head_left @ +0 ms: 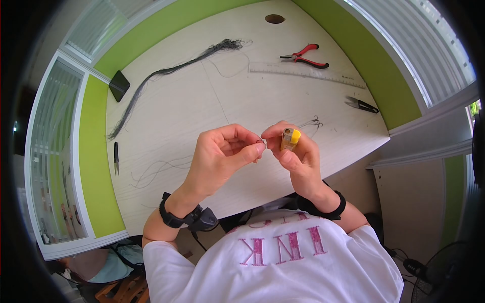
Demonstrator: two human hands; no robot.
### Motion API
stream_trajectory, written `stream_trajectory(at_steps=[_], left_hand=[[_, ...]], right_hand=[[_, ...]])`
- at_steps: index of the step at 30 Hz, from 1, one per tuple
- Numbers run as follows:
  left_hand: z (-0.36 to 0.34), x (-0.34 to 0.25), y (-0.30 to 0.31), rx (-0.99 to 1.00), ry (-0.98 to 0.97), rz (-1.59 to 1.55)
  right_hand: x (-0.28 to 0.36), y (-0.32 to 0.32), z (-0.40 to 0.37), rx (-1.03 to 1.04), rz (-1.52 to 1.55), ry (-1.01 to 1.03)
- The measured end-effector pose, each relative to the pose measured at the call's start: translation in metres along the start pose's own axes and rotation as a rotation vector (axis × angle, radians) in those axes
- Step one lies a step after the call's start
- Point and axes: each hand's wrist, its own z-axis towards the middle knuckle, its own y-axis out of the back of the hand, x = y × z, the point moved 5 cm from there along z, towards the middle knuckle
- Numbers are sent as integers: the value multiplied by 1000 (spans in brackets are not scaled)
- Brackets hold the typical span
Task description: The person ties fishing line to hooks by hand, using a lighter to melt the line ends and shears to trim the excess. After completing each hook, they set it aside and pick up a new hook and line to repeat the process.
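Note:
My left hand (pixel 214 159) pinches something small, thin and dark between thumb and forefinger; its kind is too small to make out. Meeting those fingertips, the forefinger of my right hand (pixel 305 161) touches or nearly touches the same spot. A yellow lighter (pixel 289 139) is held in my right hand, its metal top facing up, with the thumb and palm around its body. Just beyond the right hand lie several thin dark hooks (pixel 316 121), partly hidden by the fingers. Loose dark strands (pixel 160 166) lie on the table left of my left hand.
A long bundle of dark thread (pixel 172 68) curves across the table (pixel 182 106). Red-handled pliers (pixel 305 56), a clear ruler (pixel 308 73) and thread snips (pixel 361 104) lie to the right. More snips (pixel 116 157) and a dark flat device (pixel 119 86) are at the left edge.

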Motion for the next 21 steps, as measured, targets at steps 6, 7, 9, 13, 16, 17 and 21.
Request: stream_trajectory(at_steps=[6,7,9,13,16,17,21], left_hand=[[0,3,-2,15,24,-50],[0,5,-1,19,18,-71],[1,5,-2,26,8,-91],[0,4,-3,26,28,-67],[-1,4,-3,32,31,-64],[0,3,-3,36,21,-73],[-1,-1,-6,2,46,-80]], right_hand=[[3,4,1,104,-243,253],[5,3,1,86,-313,281],[10,0,2,68,-384,315],[15,2,3,18,-500,345],[26,7,6,37,-574,436],[33,4,6,90,-642,517],[43,0,8,170,-770,633]])
